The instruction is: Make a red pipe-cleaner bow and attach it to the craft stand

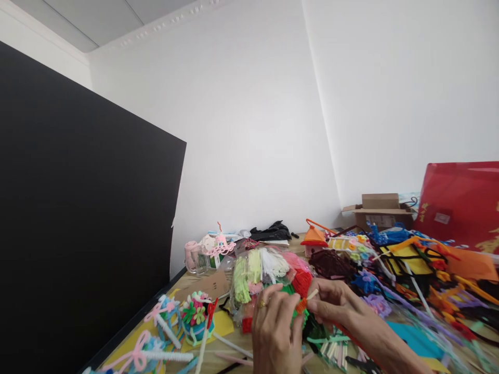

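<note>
Right hand pinching an orange fuzzy pipe cleaner, left hand curled beside it, grip unclear, clear plastic bag of colourful pipe cleaners just behind both, on a wooden table

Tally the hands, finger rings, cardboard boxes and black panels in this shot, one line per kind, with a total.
Hands: 2 (left hand, right hand)
Finger rings: 1 (gold ring)
Cardboard boxes: 1 (cardboard box)
Black panels: 1 (black panel)
Total: 5
</note>
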Demonstrator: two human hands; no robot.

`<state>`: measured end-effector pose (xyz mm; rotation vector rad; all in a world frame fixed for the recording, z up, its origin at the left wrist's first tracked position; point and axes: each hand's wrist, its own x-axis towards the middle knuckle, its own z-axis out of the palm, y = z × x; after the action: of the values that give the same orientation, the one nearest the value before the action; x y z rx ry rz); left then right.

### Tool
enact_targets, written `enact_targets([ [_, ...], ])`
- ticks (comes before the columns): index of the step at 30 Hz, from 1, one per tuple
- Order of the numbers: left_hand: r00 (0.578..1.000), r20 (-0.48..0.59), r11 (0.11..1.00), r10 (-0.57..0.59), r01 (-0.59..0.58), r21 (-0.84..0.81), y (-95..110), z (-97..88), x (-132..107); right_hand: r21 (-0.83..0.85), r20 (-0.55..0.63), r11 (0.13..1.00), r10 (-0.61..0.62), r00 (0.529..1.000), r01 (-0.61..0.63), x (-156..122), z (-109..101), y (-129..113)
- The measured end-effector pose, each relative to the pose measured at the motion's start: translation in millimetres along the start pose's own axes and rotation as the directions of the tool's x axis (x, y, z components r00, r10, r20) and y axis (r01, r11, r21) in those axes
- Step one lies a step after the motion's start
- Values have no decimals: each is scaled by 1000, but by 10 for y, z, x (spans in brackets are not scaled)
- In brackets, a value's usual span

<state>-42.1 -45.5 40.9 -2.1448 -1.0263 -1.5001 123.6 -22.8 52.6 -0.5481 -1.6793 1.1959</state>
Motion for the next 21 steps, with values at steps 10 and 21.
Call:
enact_targets([
  [10, 981, -126, 975, 148, -123, 186, 16, 119, -80, -76, 27, 997, -19, 999, 21, 3, 37, 37],
  [21, 861, 342, 847, -377, 470, -248, 77, -134, 72, -179, 112, 984, 10, 994, 10, -39, -12, -48],
])
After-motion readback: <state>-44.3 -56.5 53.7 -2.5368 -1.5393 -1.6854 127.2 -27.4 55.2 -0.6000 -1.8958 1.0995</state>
